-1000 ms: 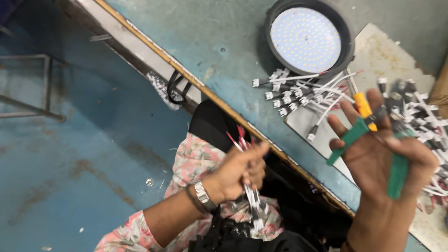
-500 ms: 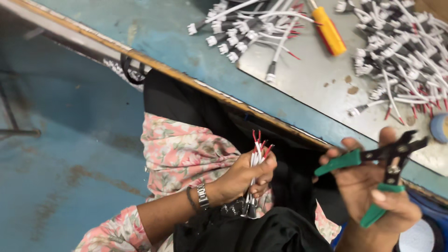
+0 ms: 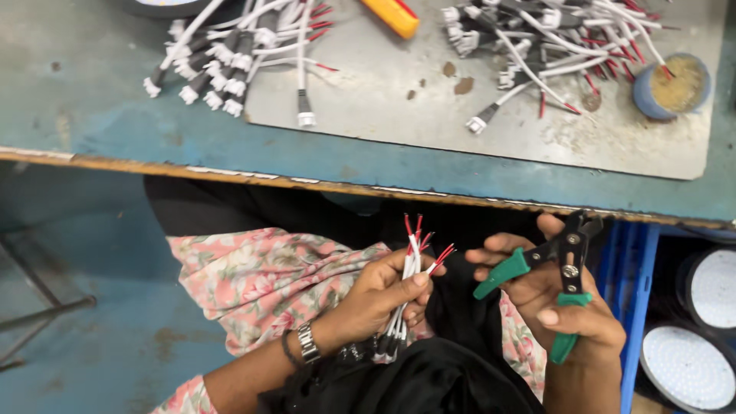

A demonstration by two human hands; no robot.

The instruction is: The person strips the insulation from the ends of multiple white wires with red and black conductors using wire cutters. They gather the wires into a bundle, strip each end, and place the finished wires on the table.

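Note:
My left hand (image 3: 387, 295) grips a small bundle of white cables with red wire tips (image 3: 414, 253), held upright over my lap. Their connector ends hang below the fist. My right hand (image 3: 563, 307) holds green-handled wire stripping pliers (image 3: 563, 264) just right of the wire tips, jaws pointing up and not touching the wires. Both hands are below the front edge of the blue workbench (image 3: 345, 157).
On a grey mat (image 3: 383, 92) lie two heaps of white connector cables (image 3: 230, 46), (image 3: 537, 38), an orange-yellow tool (image 3: 391, 14) and a small blue pot of paste (image 3: 675, 84). A blue crate (image 3: 636, 299) and round white lamp discs (image 3: 690, 368) sit at lower right.
The view has dropped from the bench to my lap. My right hand came down off the table with the pliers and now sits close to the wire bundle in my left hand.

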